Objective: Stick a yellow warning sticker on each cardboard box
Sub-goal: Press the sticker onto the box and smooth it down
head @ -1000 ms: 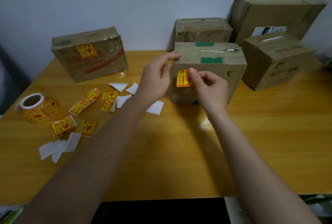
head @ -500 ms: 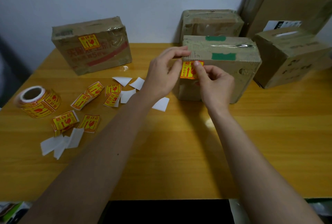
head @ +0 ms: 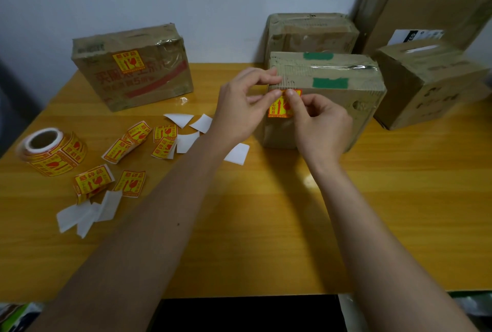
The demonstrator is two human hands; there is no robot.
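A cardboard box with green tape patches (head: 346, 108) stands in the middle of the wooden table. A yellow warning sticker (head: 279, 108) lies on its front face near the top left corner. My right hand (head: 319, 124) has its fingertips pressed on the sticker's top edge. My left hand (head: 242, 108) touches the sticker's left side with thumb and finger, other fingers resting on the box's top edge. Another box (head: 133, 65) at the back left carries a yellow sticker (head: 127, 61). Three more boxes stand at the back right: (head: 311, 33), (head: 426, 9), (head: 431, 84).
A roll of yellow stickers (head: 50, 150) sits at the left. Several loose stickers (head: 138, 140) and white backing papers (head: 85, 214) lie scattered on the table (head: 266, 225) left of my arms. A wall runs behind the boxes.
The sticker has gone from held in front of the box to lying on its front face. My left hand has closed in from the box's top edge onto the sticker's side.
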